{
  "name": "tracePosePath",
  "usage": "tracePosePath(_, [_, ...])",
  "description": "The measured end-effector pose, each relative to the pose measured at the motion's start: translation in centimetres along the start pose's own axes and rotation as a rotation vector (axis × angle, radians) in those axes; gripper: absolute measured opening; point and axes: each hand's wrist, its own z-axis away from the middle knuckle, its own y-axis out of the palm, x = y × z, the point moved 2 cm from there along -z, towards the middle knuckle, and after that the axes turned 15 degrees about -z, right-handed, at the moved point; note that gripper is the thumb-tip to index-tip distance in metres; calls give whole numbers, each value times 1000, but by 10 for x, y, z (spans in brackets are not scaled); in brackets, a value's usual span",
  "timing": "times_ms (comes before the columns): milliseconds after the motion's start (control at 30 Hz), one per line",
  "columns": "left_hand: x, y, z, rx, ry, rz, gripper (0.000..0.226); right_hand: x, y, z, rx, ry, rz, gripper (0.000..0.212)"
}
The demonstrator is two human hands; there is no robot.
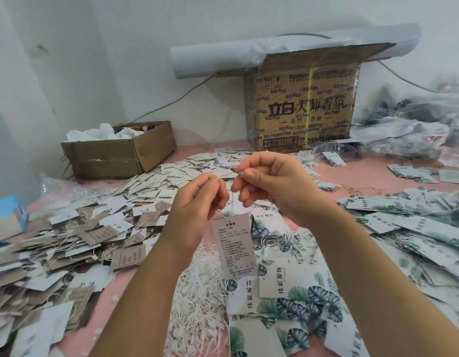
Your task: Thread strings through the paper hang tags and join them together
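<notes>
A grey printed hang tag (pixel 235 244) dangles from a thin white string (pixel 231 202) above the pink table (pixel 125 300). My left hand (pixel 197 202) pinches one end of that string between thumb and forefinger. My right hand (pixel 269 181) pinches the other end, close beside the left. Under my hands lies a heap of loose white strings (pixel 197 292). Leaf-printed tags (pixel 295 287) are stacked beside that heap on the right.
Brown and white tags (pixel 68 243) pile up at the left, leaf-printed tags (pixel 416 228) at the right, more white tags (pixel 187 171) behind. A low open box (pixel 120 153) and a tall printed carton (pixel 303 104) stand at the back wall. Plastic bags (pixel 416 124) lie far right.
</notes>
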Motion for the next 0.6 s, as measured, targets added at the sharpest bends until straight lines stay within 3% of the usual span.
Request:
tracePosePath(467, [-8, 6, 3, 42, 130, -163, 31, 0, 10, 0, -33, -89, 34, 3])
tracePosePath(600, [-7, 4, 1, 39, 130, -196, 29, 2, 9, -1, -8, -59, 146, 16])
